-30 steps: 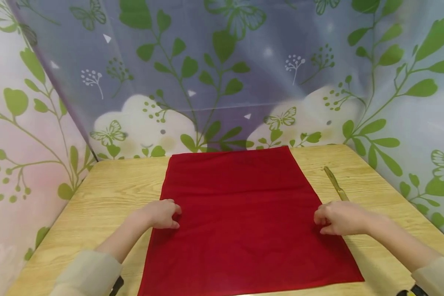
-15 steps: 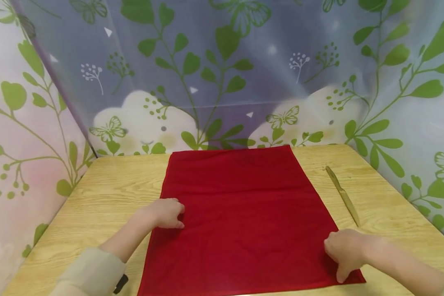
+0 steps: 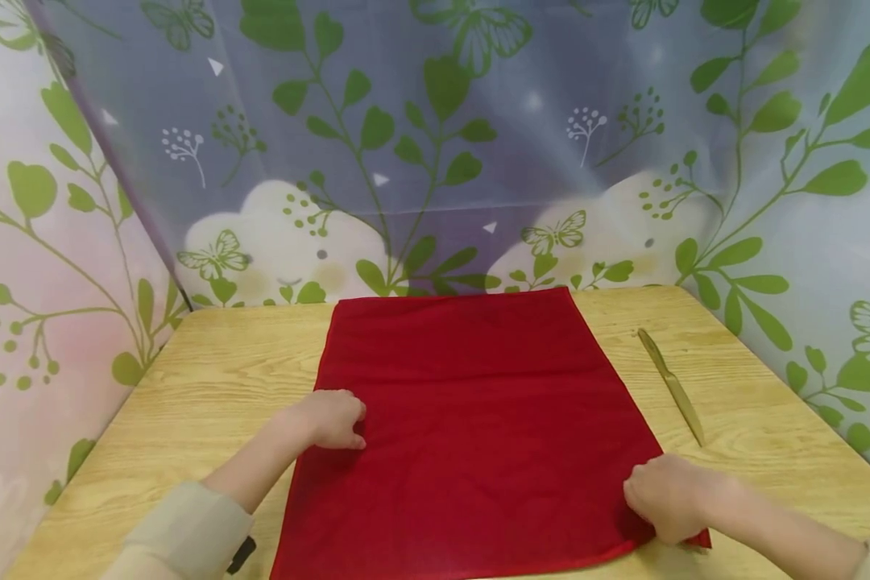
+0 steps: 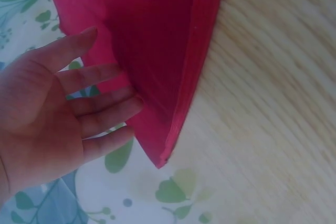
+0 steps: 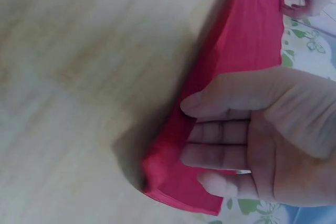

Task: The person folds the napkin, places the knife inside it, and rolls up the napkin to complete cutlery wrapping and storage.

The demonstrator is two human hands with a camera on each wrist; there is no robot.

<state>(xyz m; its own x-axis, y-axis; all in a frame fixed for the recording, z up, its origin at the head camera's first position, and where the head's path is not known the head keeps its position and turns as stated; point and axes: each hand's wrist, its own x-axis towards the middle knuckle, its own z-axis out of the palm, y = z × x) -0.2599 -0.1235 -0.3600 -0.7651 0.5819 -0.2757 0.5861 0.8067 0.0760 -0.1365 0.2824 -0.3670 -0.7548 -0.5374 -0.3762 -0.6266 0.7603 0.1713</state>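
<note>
A red cloth (image 3: pixel 464 419) lies spread on the table, with a faint crease across its middle. My right hand (image 3: pixel 670 495) is at its near right corner in the head view. There the thumb and curled fingers pinch the near edge, which bends up off the table with a shadow under it. In the right wrist view that hand (image 5: pixel 294 135) covers part of the lifted red cloth (image 5: pixel 257 30). Over the cloth's left side hovers my left hand (image 3: pixel 337 419), fingers loosely bent. The left wrist view shows this hand (image 4: pixel 58 103) with nothing in its fingers.
A gold-coloured knife (image 3: pixel 673 387) lies on the wooden table (image 3: pixel 225 354), to the right of the cloth. Behind the table hangs a patterned curtain (image 3: pixel 435 145) with leaves and butterflies, and similar panels stand at both sides.
My right hand has come from the cloth's right side, beside the knife, down to the near right corner, and the near edge there has risen. The left hand has shifted slightly right.
</note>
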